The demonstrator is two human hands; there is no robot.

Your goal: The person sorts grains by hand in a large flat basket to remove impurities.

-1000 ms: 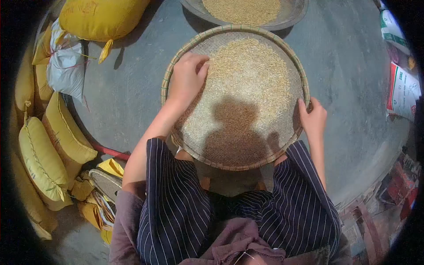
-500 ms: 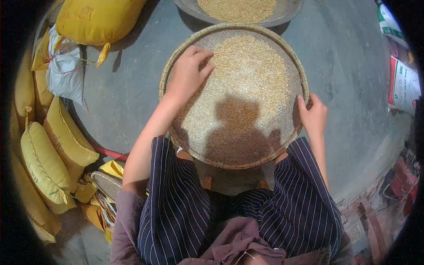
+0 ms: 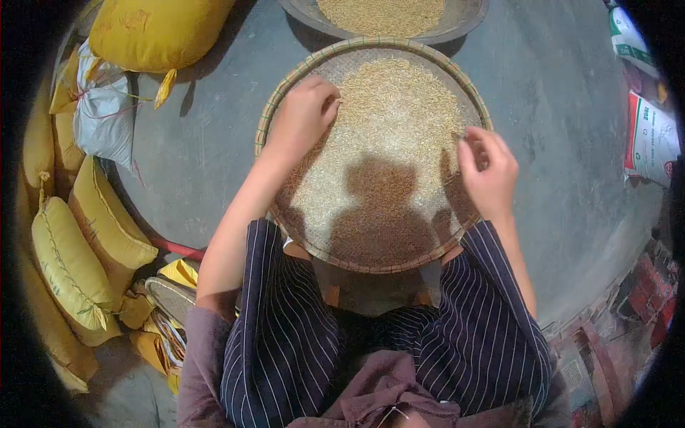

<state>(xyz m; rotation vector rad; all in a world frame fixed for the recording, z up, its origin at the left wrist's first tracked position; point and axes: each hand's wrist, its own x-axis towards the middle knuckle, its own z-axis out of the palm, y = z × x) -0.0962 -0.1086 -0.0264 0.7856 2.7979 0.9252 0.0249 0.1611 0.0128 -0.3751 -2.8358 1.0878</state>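
Observation:
A round woven tray point(image 3: 325, 258) rests over my knees, with yellow husked grain and paler grain point(image 3: 392, 107) spread on it. My left hand point(image 3: 307, 110) is over the tray's upper left part, thumb and fingertips pressed together at the edge of the grain; what they pinch is too small to name. Over the right side of the tray is my right hand point(image 3: 487, 160), its fingers curled towards the thumb with a gap between them. No object shows in it. A shadow of a head and shoulders falls across the lower part of the grain.
Beyond the tray stands a wide metal basin point(image 3: 464, 25) of grain. Yellow sacks point(image 3: 153, 36) and a white bag point(image 3: 105, 118) lie at the left, near another woven tray point(image 3: 171, 298). Printed bags point(image 3: 653, 139) are at the right edge, above clutter at the lower right.
My right hand has left the tray's right rim and moved inward and slightly up over the tray. The fingers of my left hand have closed together near the grain.

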